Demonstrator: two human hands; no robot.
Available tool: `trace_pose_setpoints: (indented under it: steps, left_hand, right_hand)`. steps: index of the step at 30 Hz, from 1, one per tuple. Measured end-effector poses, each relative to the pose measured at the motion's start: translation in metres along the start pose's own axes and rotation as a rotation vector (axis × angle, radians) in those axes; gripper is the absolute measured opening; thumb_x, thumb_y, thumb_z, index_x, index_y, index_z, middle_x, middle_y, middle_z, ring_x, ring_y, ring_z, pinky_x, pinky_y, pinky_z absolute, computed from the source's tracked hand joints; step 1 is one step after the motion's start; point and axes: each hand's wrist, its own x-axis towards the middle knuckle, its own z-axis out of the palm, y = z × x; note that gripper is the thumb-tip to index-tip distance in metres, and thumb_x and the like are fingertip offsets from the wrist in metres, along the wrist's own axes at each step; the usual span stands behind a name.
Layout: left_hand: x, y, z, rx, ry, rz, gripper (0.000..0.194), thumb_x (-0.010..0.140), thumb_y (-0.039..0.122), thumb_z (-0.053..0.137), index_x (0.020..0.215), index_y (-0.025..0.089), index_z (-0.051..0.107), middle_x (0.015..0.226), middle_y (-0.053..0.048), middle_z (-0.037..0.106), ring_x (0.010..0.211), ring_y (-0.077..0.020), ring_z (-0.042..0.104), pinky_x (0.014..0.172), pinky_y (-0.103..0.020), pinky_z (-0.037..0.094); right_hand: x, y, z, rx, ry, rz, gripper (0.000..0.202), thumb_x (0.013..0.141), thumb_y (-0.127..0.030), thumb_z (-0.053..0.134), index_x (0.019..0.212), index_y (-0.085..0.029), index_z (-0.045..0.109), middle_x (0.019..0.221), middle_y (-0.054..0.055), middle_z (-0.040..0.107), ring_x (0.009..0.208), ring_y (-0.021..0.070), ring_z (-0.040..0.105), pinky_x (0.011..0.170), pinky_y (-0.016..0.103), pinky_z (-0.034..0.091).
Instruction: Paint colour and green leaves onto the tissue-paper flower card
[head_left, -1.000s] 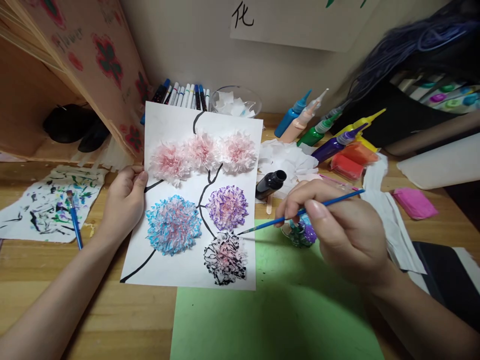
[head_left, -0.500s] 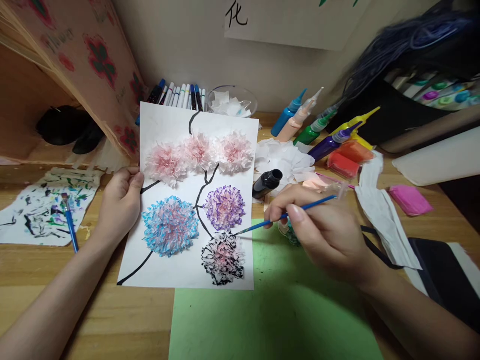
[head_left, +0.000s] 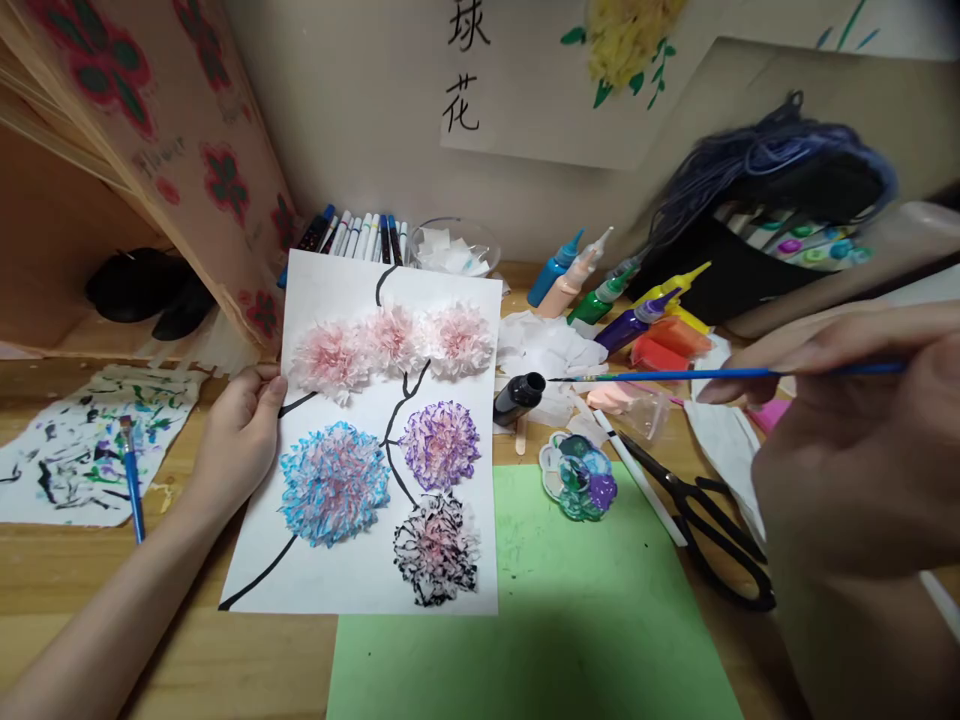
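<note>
My left hand (head_left: pixel 244 430) pinches the left edge of a white sheet of paper (head_left: pixel 337 585), thumb on top. Ruffled tissue-paper flowers are stuck on it: pink ones along the top, a blue-tipped flower (head_left: pixel 335 485), a purple-tipped flower (head_left: pixel 441 445) and a black-tipped flower (head_left: pixel 436 550) at lower right. Black painted stems run between them. My right hand (head_left: pixel 847 430), partly blurred, holds a thin blue paintbrush (head_left: pixel 712 374) level. The brush's dark tip is just right of the mouth of an open black bottle (head_left: pixel 519 398), apart from it.
A paint palette (head_left: pixel 577 475) sits on a green sheet (head_left: pixel 600 620), with black scissors (head_left: pixel 705 520) to its right. Paint bottles (head_left: pixel 555 268) and crumpled white tissue (head_left: pixel 551 345) lie behind. Another brush (head_left: pixel 133 480) rests on a stained cloth (head_left: pixel 75 450) at left.
My right hand has lifted the paintbrush off the black-tipped flower and moved up and right, bringing the tip beside the bottle. The palette and scissors are now uncovered. The camera view has tilted up.
</note>
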Motion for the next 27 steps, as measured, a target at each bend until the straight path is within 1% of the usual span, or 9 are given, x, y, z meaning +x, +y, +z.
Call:
trace_pose_setpoints:
  steps: [2,3,6,8,10,16,20,24,27]
  left_hand:
    - [0.001,0.0,0.0,-0.006,-0.005,-0.002,0.024,0.083,0.04,0.045,0.091,0.02,0.057,0.087,-0.003,0.06,0.088,-0.0202,0.056,0.08,-0.031,0.04]
    - [0.001,0.0,0.0,-0.012,-0.01,-0.005,0.024,0.083,0.04,0.045,0.092,0.02,0.057,0.086,-0.002,0.06,0.088,-0.0205,0.056,0.081,-0.031,0.04]
    - [0.001,0.0,-0.001,-0.01,-0.024,-0.015,0.024,0.083,0.041,0.045,0.091,0.021,0.056,0.084,-0.002,0.059,0.086,-0.0208,0.056,0.079,-0.032,0.041]
    - [0.0,0.001,-0.002,0.006,-0.024,-0.016,0.025,0.082,0.042,0.044,0.09,0.021,0.056,0.085,-0.002,0.06,0.085,-0.021,0.056,0.078,-0.032,0.041]
    - [0.0,0.002,-0.003,0.02,-0.014,-0.017,0.026,0.082,0.043,0.044,0.091,0.021,0.056,0.088,-0.003,0.061,0.086,-0.0214,0.056,0.078,-0.033,0.04]
    - [0.0,0.006,-0.003,0.033,-0.028,-0.033,0.03,0.082,0.044,0.043,0.094,0.021,0.058,0.087,-0.003,0.061,0.085,-0.0223,0.056,0.078,-0.034,0.041]
    - [0.001,0.006,-0.002,0.026,-0.014,-0.017,0.029,0.082,0.043,0.043,0.093,0.021,0.059,0.087,-0.003,0.061,0.084,-0.0216,0.056,0.078,-0.033,0.041]
    - [0.001,0.002,-0.001,0.004,-0.014,-0.009,0.029,0.083,0.042,0.044,0.095,0.021,0.059,0.087,-0.003,0.06,0.085,-0.021,0.056,0.078,-0.032,0.041]
    - [0.0,0.001,-0.001,-0.002,-0.003,-0.007,0.028,0.083,0.042,0.045,0.093,0.02,0.058,0.087,-0.003,0.061,0.084,-0.0202,0.055,0.078,-0.032,0.04]
  right_hand:
    - [0.0,0.0,0.004,-0.013,0.03,0.002,0.029,0.089,-0.022,0.045,0.065,-0.016,0.059,0.064,0.002,0.056,0.057,0.0124,0.053,0.05,0.03,0.038]
    - [-0.001,0.001,0.006,-0.004,0.003,-0.017,0.028,0.088,-0.021,0.045,0.064,-0.016,0.059,0.064,0.002,0.056,0.056,0.012,0.054,0.049,0.029,0.039]
    - [-0.004,0.005,0.009,0.019,-0.161,-0.095,0.028,0.09,-0.019,0.042,0.069,-0.016,0.059,0.065,0.0,0.058,0.058,0.0087,0.055,0.051,0.025,0.042]
    - [-0.006,0.007,0.01,0.005,-0.264,-0.093,0.027,0.092,-0.018,0.04,0.074,-0.016,0.06,0.069,-0.002,0.059,0.059,0.007,0.056,0.054,0.024,0.044]
    - [-0.007,0.008,0.01,-0.01,-0.296,-0.082,0.026,0.093,-0.018,0.04,0.076,-0.017,0.059,0.072,-0.002,0.06,0.061,0.0062,0.058,0.055,0.022,0.045]
    - [-0.003,0.004,0.007,0.014,-0.185,-0.07,0.032,0.092,-0.017,0.041,0.065,-0.016,0.059,0.071,-0.001,0.061,0.06,0.0062,0.057,0.054,0.022,0.046]
    - [0.001,0.003,0.007,0.065,-0.092,-0.031,0.036,0.089,-0.017,0.043,0.056,-0.016,0.057,0.067,0.0,0.06,0.056,0.0081,0.056,0.048,0.025,0.043]
    - [-0.002,-0.001,0.008,0.18,0.048,0.026,0.027,0.084,-0.017,0.045,0.062,-0.017,0.06,0.06,0.001,0.055,0.055,0.0143,0.056,0.043,0.031,0.038]
    - [-0.023,0.0,0.005,0.293,-0.074,0.104,0.023,0.084,-0.017,0.043,0.067,-0.018,0.059,0.062,0.001,0.055,0.058,0.0168,0.058,0.048,0.033,0.041]
